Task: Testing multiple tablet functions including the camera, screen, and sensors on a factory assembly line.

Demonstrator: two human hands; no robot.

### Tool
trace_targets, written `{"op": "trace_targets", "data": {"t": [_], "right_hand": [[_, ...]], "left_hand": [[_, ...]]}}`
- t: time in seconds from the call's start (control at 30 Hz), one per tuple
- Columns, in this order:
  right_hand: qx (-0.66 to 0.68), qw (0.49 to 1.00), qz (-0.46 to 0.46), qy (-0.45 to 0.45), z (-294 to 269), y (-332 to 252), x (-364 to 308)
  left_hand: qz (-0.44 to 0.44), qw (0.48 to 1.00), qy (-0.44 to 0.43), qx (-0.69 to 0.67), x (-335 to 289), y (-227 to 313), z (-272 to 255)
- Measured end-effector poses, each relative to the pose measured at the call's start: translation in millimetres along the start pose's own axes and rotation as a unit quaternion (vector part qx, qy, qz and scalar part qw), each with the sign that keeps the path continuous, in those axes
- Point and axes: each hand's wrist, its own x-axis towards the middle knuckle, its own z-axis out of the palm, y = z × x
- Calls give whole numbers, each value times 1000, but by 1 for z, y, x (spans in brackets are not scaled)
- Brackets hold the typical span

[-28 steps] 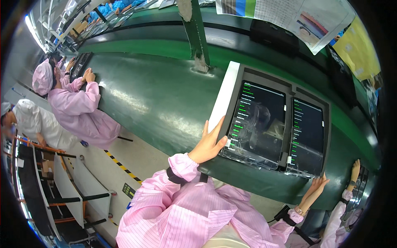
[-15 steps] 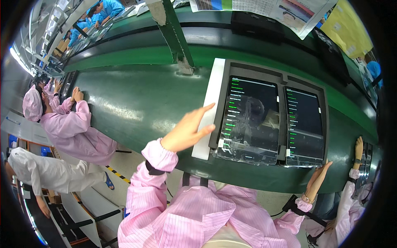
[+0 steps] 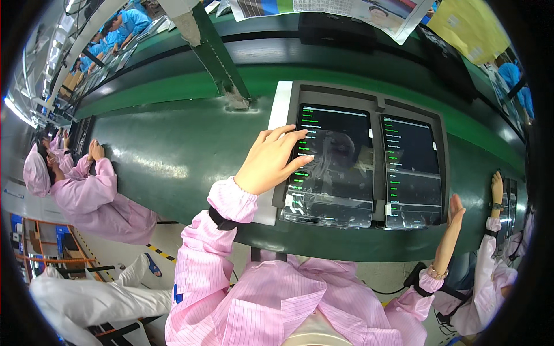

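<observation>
Two tablets lie side by side in a dark grey tray (image 3: 378, 102), their screens lit with rows of green and white text. Over the left edge of the larger-looking left tablet (image 3: 340, 167) is my left hand (image 3: 271, 158), fingers spread and fingertips at its screen; whether they touch the glass I cannot tell. Clear film wrinkles along that tablet's lower edge. The right tablet (image 3: 411, 167) has small white tabs on its sides. Just off the tray's lower right corner my right hand (image 3: 450, 236) is raised edge-on, fingers straight, holding nothing.
Beneath the tray's left side shows a white strip (image 3: 281, 104) on the green bench (image 3: 173, 150). A chipped green post (image 3: 213, 57) rises behind. Co-workers in pink sit at the left (image 3: 86, 184) and right (image 3: 485, 277). Newspaper (image 3: 346, 8) and yellow sheet (image 3: 467, 29) hang beyond.
My left hand has moved from the white strip onto the left tablet's screen area. My right hand has come slightly away from the tray's corner. The whole view has shifted a little.
</observation>
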Motion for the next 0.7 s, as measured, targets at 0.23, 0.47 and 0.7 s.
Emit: {"op": "trace_targets", "data": {"t": [0.23, 0.47, 0.7], "right_hand": [[-149, 951, -224, -155, 44, -99, 6], [-329, 829, -323, -315, 103, -127, 31], [-392, 793, -306, -352, 126, -109, 54]], "left_hand": [[-18, 1000, 18, -17, -10, -3, -7], [-21, 997, 32, -60, -43, 2, -20], [51, 980, 156, -113, -65, 39, -82]]}}
